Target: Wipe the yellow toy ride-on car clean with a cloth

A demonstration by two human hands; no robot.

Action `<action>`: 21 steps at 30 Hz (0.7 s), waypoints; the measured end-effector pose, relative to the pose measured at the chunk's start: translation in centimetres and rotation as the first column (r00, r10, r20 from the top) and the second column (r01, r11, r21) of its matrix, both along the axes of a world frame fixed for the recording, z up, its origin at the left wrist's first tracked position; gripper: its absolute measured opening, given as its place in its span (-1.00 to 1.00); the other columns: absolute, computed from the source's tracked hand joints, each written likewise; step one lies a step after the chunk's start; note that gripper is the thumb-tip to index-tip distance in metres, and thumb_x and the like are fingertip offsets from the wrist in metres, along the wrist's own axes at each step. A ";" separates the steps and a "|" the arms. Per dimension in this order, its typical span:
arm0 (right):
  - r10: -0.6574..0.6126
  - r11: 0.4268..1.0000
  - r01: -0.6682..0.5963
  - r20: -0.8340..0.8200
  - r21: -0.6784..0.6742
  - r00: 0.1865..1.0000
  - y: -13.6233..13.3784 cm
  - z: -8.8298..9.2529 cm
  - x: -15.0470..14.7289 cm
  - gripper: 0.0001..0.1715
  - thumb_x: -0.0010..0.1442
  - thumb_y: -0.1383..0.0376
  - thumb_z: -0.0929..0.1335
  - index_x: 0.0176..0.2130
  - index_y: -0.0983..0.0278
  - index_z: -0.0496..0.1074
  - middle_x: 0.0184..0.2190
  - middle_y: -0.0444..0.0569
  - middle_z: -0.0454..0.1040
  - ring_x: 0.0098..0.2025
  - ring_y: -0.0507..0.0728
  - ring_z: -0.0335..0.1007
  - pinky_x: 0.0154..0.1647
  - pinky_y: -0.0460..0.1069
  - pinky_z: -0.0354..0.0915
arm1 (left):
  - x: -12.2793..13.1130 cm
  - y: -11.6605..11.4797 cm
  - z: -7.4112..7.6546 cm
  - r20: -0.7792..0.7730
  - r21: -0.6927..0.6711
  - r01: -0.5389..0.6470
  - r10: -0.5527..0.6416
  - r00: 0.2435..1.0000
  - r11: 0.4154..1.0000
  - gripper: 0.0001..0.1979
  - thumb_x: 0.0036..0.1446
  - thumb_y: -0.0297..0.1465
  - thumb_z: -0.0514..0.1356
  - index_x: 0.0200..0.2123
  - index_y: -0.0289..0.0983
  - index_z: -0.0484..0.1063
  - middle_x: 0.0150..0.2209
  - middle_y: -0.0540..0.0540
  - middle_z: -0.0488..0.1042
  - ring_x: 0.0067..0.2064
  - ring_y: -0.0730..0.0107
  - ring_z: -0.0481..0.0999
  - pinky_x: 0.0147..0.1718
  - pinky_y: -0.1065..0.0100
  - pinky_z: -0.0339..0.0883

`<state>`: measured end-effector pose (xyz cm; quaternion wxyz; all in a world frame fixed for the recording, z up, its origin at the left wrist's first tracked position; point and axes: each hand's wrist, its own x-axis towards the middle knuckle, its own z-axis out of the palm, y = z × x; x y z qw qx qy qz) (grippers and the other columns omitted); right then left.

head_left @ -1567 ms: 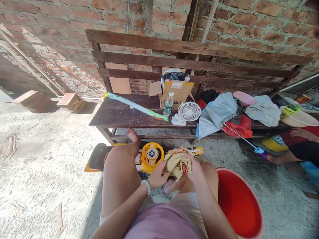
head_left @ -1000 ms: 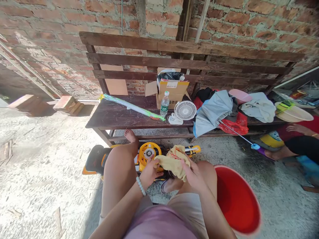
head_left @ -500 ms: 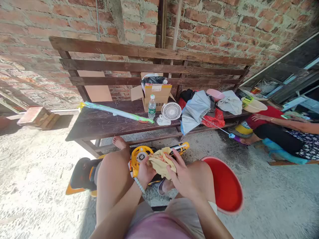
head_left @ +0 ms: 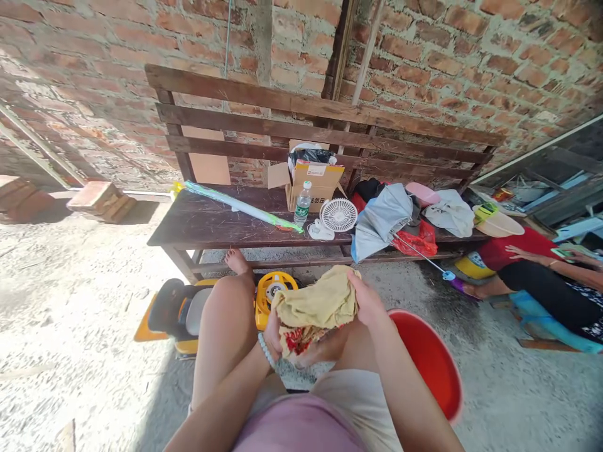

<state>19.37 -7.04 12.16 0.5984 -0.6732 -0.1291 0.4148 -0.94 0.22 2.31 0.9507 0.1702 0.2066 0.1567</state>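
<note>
I sit with bare knees raised and hold a crumpled yellow cloth [head_left: 315,306] with red print between both hands, above my lap. My left hand [head_left: 273,336], with a pale bead bracelet at the wrist, grips the cloth's lower left side. My right hand [head_left: 365,301] pinches its upper right corner. Just beyond my left knee a yellow toy ride-on car [head_left: 181,314] with a yellow steering wheel [head_left: 271,292] stands on the ground. My bare left foot [head_left: 237,260] rests near it.
A red plastic basin [head_left: 431,364] sits on the concrete at my right. A dark wooden bench [head_left: 211,223] against the brick wall carries a cardboard box [head_left: 313,182], water bottle [head_left: 302,204], small white fan [head_left: 338,215], grey umbrella [head_left: 381,220] and clothes. Another person [head_left: 541,276] sits at far right.
I have lifted and spread the cloth higher in front of me; my right hand moved up to its top corner. The view swung back to the left.
</note>
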 end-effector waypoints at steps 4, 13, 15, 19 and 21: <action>0.164 0.986 -0.150 0.400 -0.068 0.902 0.1 -1.0 0.3 -0.41 0.24 -0.18 0.38 -0.07 0.21 0.64 -0.19 0.07 0.71 -0.04 0.32 0.64 0.06 0.17 0.53 | 0.0 0.2 0.6 0.062 -0.170 0.023 -0.013 0.998 0.985 -0.55 0.12 -0.15 0.32 0.01 -0.27 0.59 -0.08 -0.25 0.72 0.19 -0.13 0.64 0.31 -0.16 0.41; 0.642 0.596 -0.674 0.764 -0.437 0.072 -3.6 -5.9 -10.8 0.06 0.21 -0.02 0.54 0.52 0.19 0.24 0.60 0.21 0.01 0.60 0.50 -0.08 0.58 0.43 -0.04 | 0.3 1.2 -0.8 -0.155 -0.186 -0.221 0.194 0.969 0.957 -0.84 0.11 -0.36 0.30 -0.26 -0.32 0.59 -0.30 -0.17 0.70 -0.07 0.06 0.74 0.22 0.08 0.50; 0.584 0.691 -0.624 0.791 -0.365 0.183 -4.2 -6.4 -9.0 0.11 0.21 -0.04 0.55 0.55 0.15 0.17 0.64 0.18 -0.13 0.62 0.50 -0.13 0.56 0.42 0.01 | 0.7 0.9 -0.8 -0.114 -0.193 -0.179 0.159 0.981 0.965 -0.77 0.11 -0.38 0.30 -0.16 -0.34 0.60 -0.21 -0.20 0.72 0.04 0.03 0.72 0.25 0.08 0.48; 0.475 0.814 -0.531 0.794 -0.234 0.380 -3.8 -9.1 -6.2 0.14 0.12 -0.04 0.60 0.53 0.05 0.23 0.63 0.12 -0.11 0.62 0.52 -0.14 0.55 0.44 0.03 | 1.8 -0.8 -0.3 0.011 -0.158 -0.136 0.140 0.990 0.978 -0.65 0.23 -0.24 0.30 0.03 -0.26 0.58 0.00 -0.16 0.71 0.23 0.08 0.62 0.37 0.09 0.36; 0.427 0.840 -0.528 0.753 -0.125 0.501 -3.3 -11.2 -5.5 -0.03 0.17 0.00 0.57 0.45 0.06 0.36 0.57 0.11 0.10 0.57 0.44 0.04 0.53 0.36 0.13 | 2.0 -1.7 0.0 0.056 -0.095 -0.097 0.103 0.993 0.991 -0.61 0.27 -0.16 0.29 0.08 -0.22 0.58 0.14 -0.15 0.66 0.33 0.12 0.54 0.43 0.11 0.28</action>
